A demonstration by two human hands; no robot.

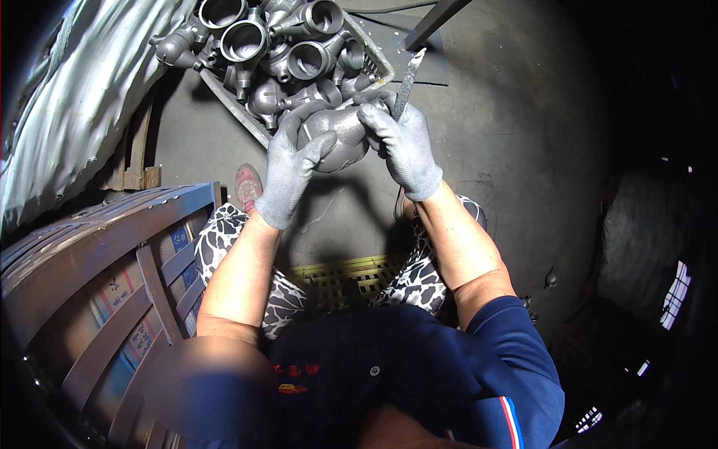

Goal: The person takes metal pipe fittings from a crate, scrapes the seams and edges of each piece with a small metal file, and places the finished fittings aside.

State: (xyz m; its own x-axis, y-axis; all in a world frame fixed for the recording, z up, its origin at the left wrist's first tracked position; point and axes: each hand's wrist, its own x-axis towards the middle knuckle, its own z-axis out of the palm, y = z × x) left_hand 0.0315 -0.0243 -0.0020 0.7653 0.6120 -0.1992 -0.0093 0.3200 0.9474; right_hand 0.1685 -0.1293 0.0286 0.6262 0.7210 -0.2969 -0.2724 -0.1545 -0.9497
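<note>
In front of my knees I hold a rounded grey metal casting [342,138] between both hands. My left hand [293,166], in a grey glove, wraps round its left side with the thumb across the near face. My right hand [402,146], gloved the same way, grips the casting's right end. A slim, rough file [408,84] with a pale tip also sits in that hand and sticks up past the fingers. The fingers behind the casting are partly hidden. Just beyond lies a crate [238,111] heaped with several similar hollow castings [244,41].
On the left stand a slatted frame [97,262] with cartons behind it and a large pale woven sack [82,97]. A dark metal leg [436,22] rises at the back right. Beneath me is a yellow plastic crate [348,273]. Small pieces lie on the concrete floor [508,150].
</note>
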